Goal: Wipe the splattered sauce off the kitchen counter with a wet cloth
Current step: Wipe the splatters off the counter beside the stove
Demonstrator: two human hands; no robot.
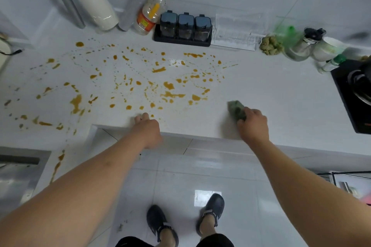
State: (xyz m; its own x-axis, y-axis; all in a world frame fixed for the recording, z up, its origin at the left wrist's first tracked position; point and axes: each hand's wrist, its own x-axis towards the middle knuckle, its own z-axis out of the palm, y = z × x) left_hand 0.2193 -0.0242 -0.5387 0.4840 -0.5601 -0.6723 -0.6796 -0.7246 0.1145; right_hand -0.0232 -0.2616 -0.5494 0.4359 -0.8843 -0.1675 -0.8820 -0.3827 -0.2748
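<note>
Orange-brown sauce splatter (168,86) is spread over the white kitchen counter (271,94), from the left side to past the middle, with a streak running down the front left edge. My right hand (254,124) grips a bunched green-grey cloth (236,110) on the counter just right of the splatter. My left hand (147,128) rests on the counter's front edge with its fingers curled, at the near rim of the splatter. It holds nothing that I can see.
Along the back wall stand a white tumbler (98,9), a yellow-capped bottle (152,10), a black tray of three spice jars (183,28), a clear rack (239,32) and several jars. A black cooktop (351,94) is at the right.
</note>
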